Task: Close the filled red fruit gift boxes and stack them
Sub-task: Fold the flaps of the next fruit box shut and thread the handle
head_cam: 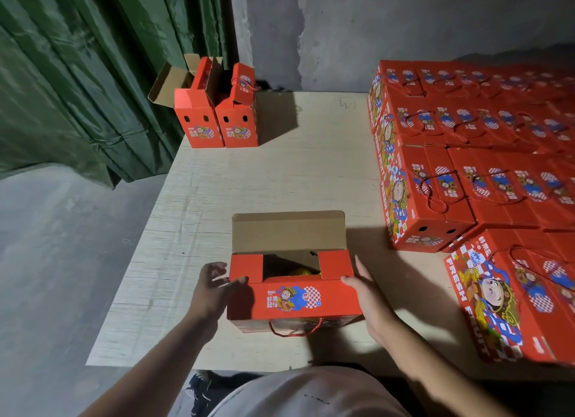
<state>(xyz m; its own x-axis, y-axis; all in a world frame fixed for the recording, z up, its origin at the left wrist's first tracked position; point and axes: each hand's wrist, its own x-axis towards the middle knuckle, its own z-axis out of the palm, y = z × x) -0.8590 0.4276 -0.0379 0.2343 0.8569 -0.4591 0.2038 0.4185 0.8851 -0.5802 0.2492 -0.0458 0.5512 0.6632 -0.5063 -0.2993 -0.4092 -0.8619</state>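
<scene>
Now, gift box (294,298): on board (280,174), far flap up.
Left hand (214,287): spread fingers touching left end.
Right hand (368,295): flat against right end.

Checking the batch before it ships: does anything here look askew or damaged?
Nothing looks damaged. The stacked boxes sit slightly uneven, and two boxes at the far corner of the board stand open.

Bare forearms, pale grey shorts (305,391) and dark laced shoes (202,388).
</scene>
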